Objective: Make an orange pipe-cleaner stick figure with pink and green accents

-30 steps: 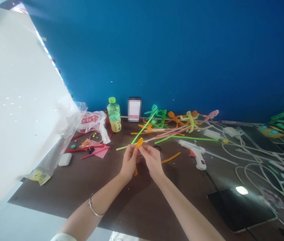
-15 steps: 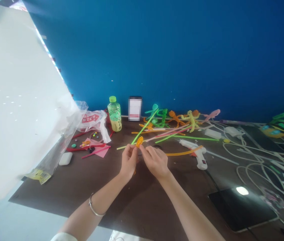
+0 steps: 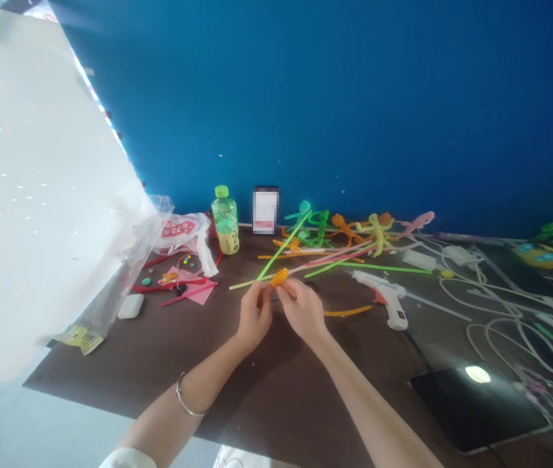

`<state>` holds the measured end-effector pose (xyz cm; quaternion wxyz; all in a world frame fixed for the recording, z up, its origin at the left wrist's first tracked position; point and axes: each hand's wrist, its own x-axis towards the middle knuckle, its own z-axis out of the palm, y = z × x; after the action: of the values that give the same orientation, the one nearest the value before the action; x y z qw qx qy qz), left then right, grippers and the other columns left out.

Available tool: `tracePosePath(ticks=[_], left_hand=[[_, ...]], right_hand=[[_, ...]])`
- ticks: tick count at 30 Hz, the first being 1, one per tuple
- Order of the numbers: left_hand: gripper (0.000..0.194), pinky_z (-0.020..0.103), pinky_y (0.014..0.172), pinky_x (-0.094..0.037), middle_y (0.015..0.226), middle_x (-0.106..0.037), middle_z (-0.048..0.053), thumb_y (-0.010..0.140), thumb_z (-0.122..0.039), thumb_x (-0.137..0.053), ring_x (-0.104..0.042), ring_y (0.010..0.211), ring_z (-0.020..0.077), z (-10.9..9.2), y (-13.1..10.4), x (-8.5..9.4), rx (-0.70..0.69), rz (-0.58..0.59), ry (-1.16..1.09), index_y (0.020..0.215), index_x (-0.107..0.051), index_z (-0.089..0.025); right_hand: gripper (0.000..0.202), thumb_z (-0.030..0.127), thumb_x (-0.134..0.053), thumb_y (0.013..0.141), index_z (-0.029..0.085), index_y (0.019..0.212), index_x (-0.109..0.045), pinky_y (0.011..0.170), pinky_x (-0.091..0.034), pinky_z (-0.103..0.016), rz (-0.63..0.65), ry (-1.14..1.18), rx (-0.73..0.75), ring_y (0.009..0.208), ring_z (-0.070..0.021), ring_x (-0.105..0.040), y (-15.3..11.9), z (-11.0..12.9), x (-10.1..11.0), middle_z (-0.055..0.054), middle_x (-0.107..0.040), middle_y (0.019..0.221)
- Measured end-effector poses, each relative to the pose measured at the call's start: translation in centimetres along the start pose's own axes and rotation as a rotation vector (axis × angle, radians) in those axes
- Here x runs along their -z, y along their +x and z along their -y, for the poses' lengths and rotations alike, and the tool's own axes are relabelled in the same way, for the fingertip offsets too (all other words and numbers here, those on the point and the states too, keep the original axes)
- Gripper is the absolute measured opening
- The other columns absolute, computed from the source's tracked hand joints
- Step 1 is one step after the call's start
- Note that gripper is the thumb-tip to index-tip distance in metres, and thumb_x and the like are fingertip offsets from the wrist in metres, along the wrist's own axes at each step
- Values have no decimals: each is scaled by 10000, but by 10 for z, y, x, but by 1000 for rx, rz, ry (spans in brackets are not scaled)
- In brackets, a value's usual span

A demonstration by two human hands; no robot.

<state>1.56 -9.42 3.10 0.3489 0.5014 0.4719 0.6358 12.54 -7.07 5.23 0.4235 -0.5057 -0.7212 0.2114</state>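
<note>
Over the middle of the table, my left hand (image 3: 256,313) and my right hand (image 3: 302,311) are pinched close together on an orange pipe cleaner (image 3: 279,278). Its coiled, looped part sticks up between the fingertips. A straight orange length (image 3: 349,312) runs out to the right from behind my right hand; whether it joins the coil is hidden. Just beyond the hands lie loose pipe cleaners, among them a green one (image 3: 283,246). Behind these stand small bent figures in teal (image 3: 304,209), orange (image 3: 343,227) and yellow (image 3: 380,233).
On the right are a white glue gun (image 3: 384,296), a black tablet (image 3: 476,413) and tangled white cables (image 3: 476,325). A green-capped bottle (image 3: 226,221) and a phone (image 3: 265,211) stand near the blue wall. Plastic bags (image 3: 183,235), red scissors (image 3: 193,284) and a white case (image 3: 131,306) lie left.
The orange coil has turned from upright to a sideways tilt between my fingers. The straight orange length at right has swung lower, and its end reaches less far right. The view has shifted slightly.
</note>
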Motion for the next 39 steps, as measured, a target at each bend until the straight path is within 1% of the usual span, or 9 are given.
tracePosePath(ticks=[4,7,10,14,18,22,28,35,39], left_hand=[[61,246,627,-338,626,-515,22,702,-254,-607,-422,592,142,3,8,10,-44,125,6,688,-647,-209],[39,250,632,-351,600,-513,18,673,-245,-632,-423,570,141,4,12,15,24,110,-39,674,-653,-212],[90,233,611,-349,624,-529,8,690,-286,-620,-438,582,133,3,12,12,64,-12,-65,677,-627,-197],[148,204,565,-338,638,-539,-9,724,-328,-584,-459,585,117,3,9,4,108,-44,-84,738,-593,-182],[155,204,579,-347,655,-542,-7,734,-333,-572,-467,598,115,2,5,0,103,-19,-94,742,-578,-178],[147,202,543,-320,594,-511,-21,715,-327,-593,-416,542,103,1,3,0,105,-30,-73,738,-585,-182],[116,207,534,-312,607,-512,-18,731,-303,-585,-397,523,98,1,0,0,51,-20,-19,770,-600,-195],[130,224,631,-354,702,-542,11,772,-321,-549,-451,625,117,4,-1,1,-3,-49,-14,784,-591,-198],[180,206,568,-364,682,-511,-4,789,-365,-523,-451,595,99,5,4,1,132,83,-172,786,-550,-188]], right_hand=[[137,281,-518,712,167,652,-566,402,-255,-222,381,618,-297,405,-86,-350,8,-8,12,29,-436,484],[203,342,-536,718,149,660,-565,369,-217,-218,490,817,-385,365,-53,-249,9,-9,13,51,-374,471],[215,361,-553,740,152,764,-600,409,-314,-224,280,656,-276,423,-80,-393,5,-6,6,11,-507,561],[146,276,-546,779,180,873,-604,575,-428,-247,-44,148,107,684,-143,-562,0,-6,-2,-57,-619,831],[139,217,-474,845,182,864,-607,600,-413,-218,-158,-267,411,712,-127,-577,-4,-9,-1,-50,-616,782],[153,215,-464,854,179,813,-607,599,-387,-220,-204,-448,515,641,-114,-563,-6,-9,-1,-32,-596,688],[211,237,-412,858,177,751,-583,556,-362,-225,-218,-311,315,558,-118,-532,-12,-1,-12,-23,-587,621],[254,371,-419,817,180,709,-547,459,-345,-228,-50,506,-262,481,-121,-465,-11,7,-22,11,-519,556],[238,356,-427,818,182,701,-539,460,-325,-230,-3,432,-239,474,-119,-452,-7,1,-16,14,-513,549]])
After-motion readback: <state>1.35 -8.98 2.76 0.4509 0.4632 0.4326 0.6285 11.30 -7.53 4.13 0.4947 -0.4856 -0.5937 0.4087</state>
